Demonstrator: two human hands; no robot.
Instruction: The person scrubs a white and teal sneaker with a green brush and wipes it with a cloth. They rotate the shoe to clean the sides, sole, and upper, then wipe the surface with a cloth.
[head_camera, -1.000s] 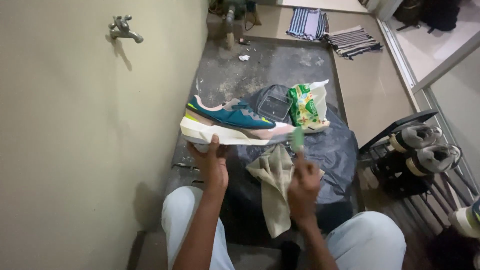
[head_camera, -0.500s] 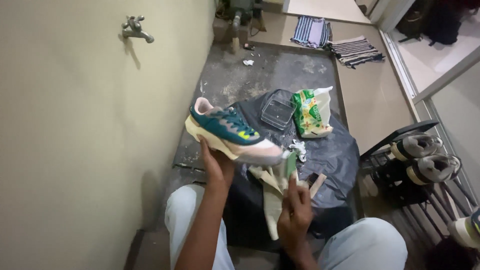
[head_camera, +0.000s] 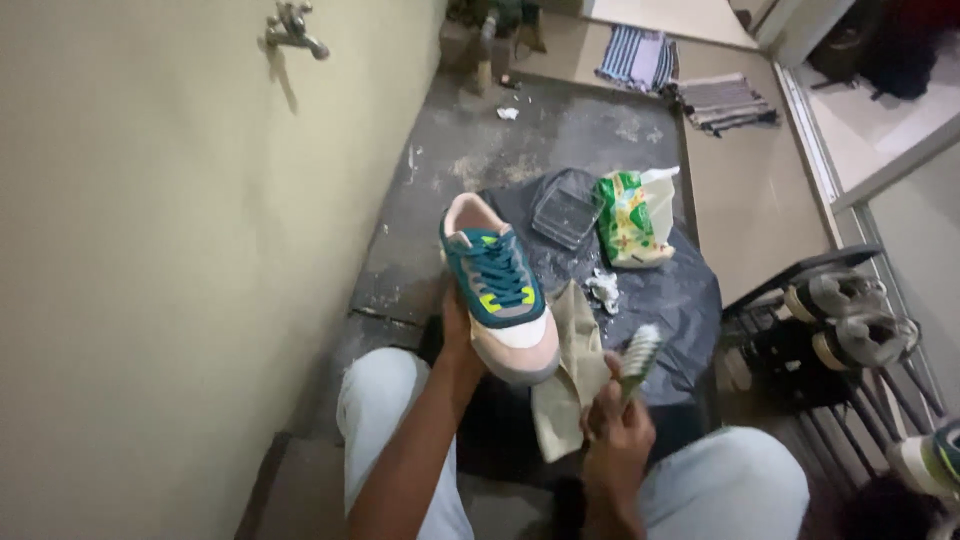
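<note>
1. Sneaker: teal upper with yellow-green accents, pink heel and toe, white and grey sole; held up off the floor, toe towards the person, laces facing up
2. Left hand: under and behind the sneaker, gripping it from below on its left side; fingers mostly hidden by the shoe
3. Right hand: closed around the handle of a brush, bristle head pointing up and away, just right of the sneaker and not touching it
4. Beige cloth: lies draped between the two hands, below the shoe, on the person's lap edge
5. Dark plastic sheet: spread on the concrete floor ahead; on it a clear plastic container, a green and yellow pouch and a small white crumpled scrap
6. Shoe rack: to the right, holding grey shoes
7. Wall tap: upper left, on the pale wall; folded striped cloths lie far ahead
</note>
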